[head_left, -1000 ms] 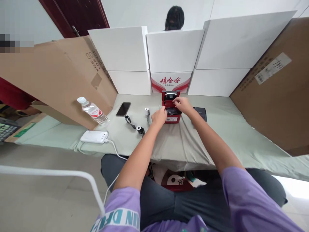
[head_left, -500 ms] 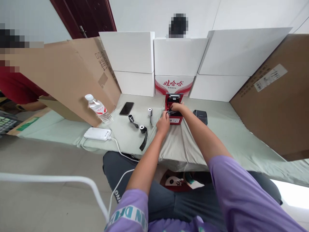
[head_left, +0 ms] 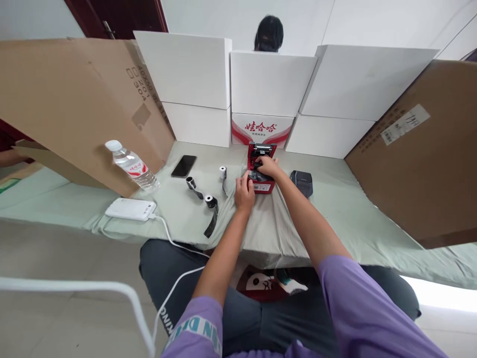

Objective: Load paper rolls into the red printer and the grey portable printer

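Note:
A small red printer (head_left: 262,187) with its lid up stands on the green cloth-covered table (head_left: 335,209) near the back. My left hand (head_left: 244,191) grips its left front corner. My right hand (head_left: 266,166) reaches into the open paper bay on top; whether it holds anything there is hidden. Left of the printer lie a white paper roll (head_left: 222,172) and two dark rolls (head_left: 191,183) (head_left: 211,203), one trailing a black strip over the table edge.
A black printer (head_left: 302,179) sits just right of the red one. A phone (head_left: 184,165), a water bottle (head_left: 130,166) and a white power bank (head_left: 130,209) with cable lie to the left. White boxes and cardboard sheets wall the table; a person's head shows behind them.
My right hand has gone from the raised lid down into the printer's open bay. My left hand slid to the front left corner. The view shifted slightly.

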`<state>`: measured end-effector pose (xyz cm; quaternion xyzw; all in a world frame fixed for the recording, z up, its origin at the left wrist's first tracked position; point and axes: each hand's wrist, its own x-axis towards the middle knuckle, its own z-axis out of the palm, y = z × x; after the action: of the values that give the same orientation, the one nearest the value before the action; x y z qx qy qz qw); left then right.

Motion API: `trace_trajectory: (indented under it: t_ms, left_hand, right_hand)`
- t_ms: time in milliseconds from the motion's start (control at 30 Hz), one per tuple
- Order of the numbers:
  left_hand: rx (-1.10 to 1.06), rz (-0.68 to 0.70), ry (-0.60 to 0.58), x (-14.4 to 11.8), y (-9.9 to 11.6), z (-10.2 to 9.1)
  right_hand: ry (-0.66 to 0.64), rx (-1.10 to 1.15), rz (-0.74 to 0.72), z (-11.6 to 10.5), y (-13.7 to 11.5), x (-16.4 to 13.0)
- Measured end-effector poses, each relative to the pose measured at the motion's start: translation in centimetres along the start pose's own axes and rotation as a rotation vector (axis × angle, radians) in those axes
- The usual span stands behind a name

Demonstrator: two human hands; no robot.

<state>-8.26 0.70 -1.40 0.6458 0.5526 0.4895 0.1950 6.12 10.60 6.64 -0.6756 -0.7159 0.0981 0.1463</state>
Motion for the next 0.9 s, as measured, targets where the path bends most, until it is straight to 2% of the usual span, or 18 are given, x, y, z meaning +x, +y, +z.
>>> trace_trajectory:
  t_ms: [167,333,400,467,600,733,800,900]
  left_hand:
    - [-0.066,-0.014,0.014,0.4,-0.5,0.1]
    - [-0.083,-0.025,-0.007,0.5,-0.4,0.0]
    - [-0.093,-0.031,-0.013,0.6,-0.4,0.0]
    - [-0.105,-0.057,-0.032,0.6,-0.4,0.2]
    - [-0.095,-0.178,-0.097,0.6,-0.4,0.4]
    - [-0.165,-0.069,-0.014,0.6,-0.1,0.2]
    - [-0.163,-0.090,-0.017,0.6,0.0,0.1]
    - [-0.124,-0.164,-0.093,0.8,-0.1,0.0]
  right_hand:
    - [0.077,0.127,-0.119,0.1,0.5,-0.6]
    - [0.206,0.432,-0.213,-0.3,0.9,-1.6]
    - [0.243,0.535,-0.221,-0.8,0.5,-2.1]
    - [0.225,0.619,-0.237,-1.5,-0.6,-2.7]
    - [0.148,0.746,-0.371,-3.1,-5.0,-2.9]
    - [0.084,0.802,-0.501,-3.7,-11.2,-0.5]
    - [0.037,0.736,-0.506,-3.0,-14.3,1.4]
    - [0.029,0.499,-0.441,-0.3,-18.2,3.5]
